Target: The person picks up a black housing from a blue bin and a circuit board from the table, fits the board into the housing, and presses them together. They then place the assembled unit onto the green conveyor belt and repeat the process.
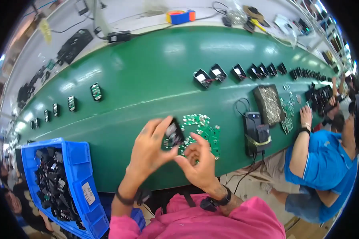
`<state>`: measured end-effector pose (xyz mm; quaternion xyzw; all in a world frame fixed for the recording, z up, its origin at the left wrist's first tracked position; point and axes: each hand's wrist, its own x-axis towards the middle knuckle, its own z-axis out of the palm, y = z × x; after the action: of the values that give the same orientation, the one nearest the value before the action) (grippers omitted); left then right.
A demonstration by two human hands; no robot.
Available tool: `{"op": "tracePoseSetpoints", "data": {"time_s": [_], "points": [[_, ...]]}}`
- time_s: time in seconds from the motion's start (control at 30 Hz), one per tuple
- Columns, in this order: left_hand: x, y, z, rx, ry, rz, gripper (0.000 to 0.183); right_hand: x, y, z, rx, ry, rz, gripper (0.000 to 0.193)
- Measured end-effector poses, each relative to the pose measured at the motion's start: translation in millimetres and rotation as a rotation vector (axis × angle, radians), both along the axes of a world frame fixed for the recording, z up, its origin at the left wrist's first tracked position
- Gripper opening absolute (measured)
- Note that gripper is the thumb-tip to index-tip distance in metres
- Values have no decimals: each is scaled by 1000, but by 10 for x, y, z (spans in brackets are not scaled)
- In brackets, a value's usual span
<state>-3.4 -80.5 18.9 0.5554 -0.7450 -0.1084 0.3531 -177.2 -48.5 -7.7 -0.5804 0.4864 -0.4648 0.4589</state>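
Note:
My left hand (148, 147) grips a small black plastic case (173, 133) by its edges, fingers over the top and thumb beneath. The case is tilted, and its inside looks shiny, with detail too small to tell. Close beside it, my right hand (199, 163) is curled, its thumb near my left thumb; whatever its fingers pinch is hidden. Under and behind both hands lies a loose pile of green circuit boards (214, 139) on the green table (139, 79).
A blue bin (77, 155) of black parts stands at left. Cases with boards (96, 91) line the left; open black cases (218, 73) line the back right. A black powered device (256, 133) and a box of small metal parts (269, 103) sit right, near a co-worker (319, 159).

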Motion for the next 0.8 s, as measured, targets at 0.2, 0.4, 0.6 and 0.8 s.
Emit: {"op": "tracePoseSetpoints", "data": {"time_s": [0.2,0.4,0.6,0.8], "points": [[162,926,-42,180,158,90,82,186,7,135,-237,121,292,5],[112,1461,-573,322,924,90,80,201,272,46,88,-49,520,7],[-9,1568,-570,298,1120,152,83,233,382,40,278,-243,519,5],[210,1657,-623,270,1099,351,75,314,-9,-12,-396,934,235,48]]}}
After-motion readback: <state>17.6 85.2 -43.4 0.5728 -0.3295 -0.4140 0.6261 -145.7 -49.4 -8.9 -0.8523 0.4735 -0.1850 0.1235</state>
